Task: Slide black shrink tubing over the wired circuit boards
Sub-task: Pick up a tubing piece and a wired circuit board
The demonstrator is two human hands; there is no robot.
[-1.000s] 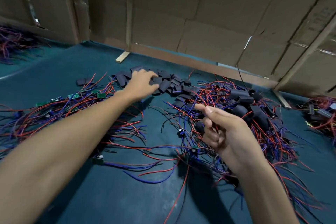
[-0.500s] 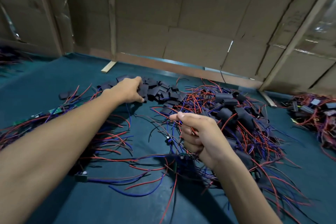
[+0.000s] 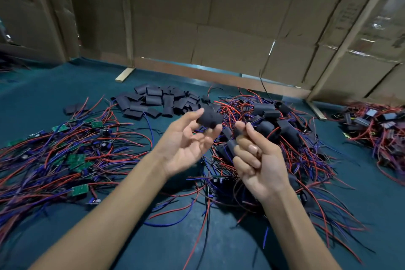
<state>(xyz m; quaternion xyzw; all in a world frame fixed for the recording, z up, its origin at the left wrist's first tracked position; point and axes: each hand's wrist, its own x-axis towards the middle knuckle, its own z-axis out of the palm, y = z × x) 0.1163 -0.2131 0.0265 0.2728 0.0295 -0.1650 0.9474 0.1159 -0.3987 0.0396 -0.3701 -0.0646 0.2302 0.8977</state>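
Left hand pinched a shrink tube; right hand gripped a wired board.
Beside the tube, trailing wires risked snagging its mouth.

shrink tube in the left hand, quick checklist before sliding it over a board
1. Shrink tube pinched in left hand fingertips: ok.
2. Tube mouth open, not flattened: cannot tell, blurred.
3. Right hand holds a bare wired board: cannot tell; fingers are curled around something dark.
4. Hands close, tube just left of the right fingertips: ok.
5. Tube clear of loose wires: ok, lifted above them.
6. Spare tubes pile within reach: ok, likely.
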